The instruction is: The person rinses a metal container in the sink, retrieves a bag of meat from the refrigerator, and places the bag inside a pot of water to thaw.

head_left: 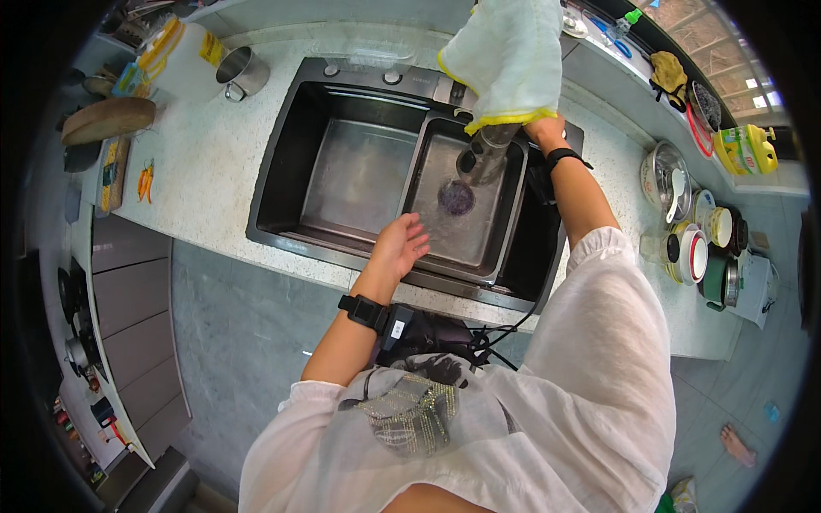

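A white cloth with a yellow edge [513,64] hangs at the back of the sink, over the upper part of the grey faucet [492,150]. My right hand [545,130] reaches to the cloth's lower right corner, beside the faucet. Its fingers are mostly hidden there, so I cannot see whether they grip anything. Over the front edge of the smaller basin [436,231], my left hand [402,244] is open and holds nothing, its fingers slightly bent. The faucet's head points down above the round drain [456,198].
A larger dark basin [342,179] lies to the left. On the left counter stand a metal mug [243,73], a big plastic jug [184,60] and orange peppers [145,182]. Bowls [667,175] and several stacked containers [688,252] line the right counter. A black cable [513,329] hangs before the sink.
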Demonstrator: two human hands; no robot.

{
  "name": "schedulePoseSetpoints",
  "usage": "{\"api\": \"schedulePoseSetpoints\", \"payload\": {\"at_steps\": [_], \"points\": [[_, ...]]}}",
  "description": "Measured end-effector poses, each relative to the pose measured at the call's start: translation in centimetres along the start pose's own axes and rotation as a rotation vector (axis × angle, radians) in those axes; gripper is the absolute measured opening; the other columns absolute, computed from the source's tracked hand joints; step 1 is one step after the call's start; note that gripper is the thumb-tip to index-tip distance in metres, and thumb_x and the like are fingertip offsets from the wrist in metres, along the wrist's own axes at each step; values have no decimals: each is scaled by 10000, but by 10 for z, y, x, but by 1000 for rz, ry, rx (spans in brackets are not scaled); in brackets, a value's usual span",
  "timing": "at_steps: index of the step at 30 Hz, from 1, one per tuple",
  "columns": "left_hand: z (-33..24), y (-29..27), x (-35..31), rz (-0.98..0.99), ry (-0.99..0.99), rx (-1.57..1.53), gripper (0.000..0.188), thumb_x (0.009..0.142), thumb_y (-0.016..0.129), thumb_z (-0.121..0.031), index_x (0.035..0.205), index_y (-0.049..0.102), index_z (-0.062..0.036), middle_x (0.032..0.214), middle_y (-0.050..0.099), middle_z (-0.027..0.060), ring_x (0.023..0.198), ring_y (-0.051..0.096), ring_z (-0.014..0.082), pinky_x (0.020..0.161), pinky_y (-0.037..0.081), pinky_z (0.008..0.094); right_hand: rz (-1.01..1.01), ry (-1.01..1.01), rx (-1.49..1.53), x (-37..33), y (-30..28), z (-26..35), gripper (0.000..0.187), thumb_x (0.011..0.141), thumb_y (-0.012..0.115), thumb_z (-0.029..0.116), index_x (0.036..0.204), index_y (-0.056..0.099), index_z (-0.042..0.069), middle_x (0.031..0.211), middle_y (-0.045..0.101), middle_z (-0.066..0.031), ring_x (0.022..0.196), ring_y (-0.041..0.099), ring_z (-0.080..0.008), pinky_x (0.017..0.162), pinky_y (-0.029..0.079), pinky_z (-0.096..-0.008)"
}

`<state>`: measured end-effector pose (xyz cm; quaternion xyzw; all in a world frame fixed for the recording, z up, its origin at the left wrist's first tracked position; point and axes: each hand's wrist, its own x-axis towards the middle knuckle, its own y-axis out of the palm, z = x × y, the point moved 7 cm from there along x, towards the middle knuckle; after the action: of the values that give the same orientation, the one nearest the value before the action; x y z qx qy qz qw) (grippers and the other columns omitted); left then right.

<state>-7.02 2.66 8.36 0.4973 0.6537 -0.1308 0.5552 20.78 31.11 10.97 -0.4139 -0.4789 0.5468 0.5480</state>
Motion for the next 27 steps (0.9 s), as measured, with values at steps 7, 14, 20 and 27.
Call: {"api": "schedulePoseSetpoints", "payload": {"at_steps": [7, 14, 20, 27], "points": [[-12, -9, -9, 27, 10, -7, 450, 844, 547, -251, 1235, 437, -57, 1327, 324, 190, 1161, 399, 364, 945, 380, 470, 138, 157, 73, -21, -32, 15, 473, 829, 538, 396, 1188, 443, 104, 1012, 605, -218, 940, 573, -405, 779, 459, -484], [-54, -35, -22, 61, 118, -86, 451, 850, 539, -266, 1234, 436, -53, 1336, 302, 192, 1198, 369, 371, 962, 359, 490, -28, -167, 664, -128, -160, 103, 238, 822, 522, 58, 1054, 566, 27, 834, 563, -131, 743, 562, -267, 673, 443, -347], [-76, -60, -36, 83, 175, -162, 445, 841, 545, -244, 1225, 443, -44, 1293, 353, 186, 1185, 384, 371, 965, 353, 491, -123, -283, 534, -170, -208, 177, 74, 787, 495, 10, 846, 476, -30, 840, 490, -176, 774, 516, -365, 687, 429, -399], [-82, -80, -47, 101, 178, -167, 454, 843, 534, -234, 1243, 436, -41, 1304, 353, 179, 1202, 376, 374, 979, 341, 488, -76, -446, 309, -145, -183, 254, 246, 767, 480, 37, 974, 481, -95, 939, 520, -260, 862, 534, -408, 775, 457, -438]]}}
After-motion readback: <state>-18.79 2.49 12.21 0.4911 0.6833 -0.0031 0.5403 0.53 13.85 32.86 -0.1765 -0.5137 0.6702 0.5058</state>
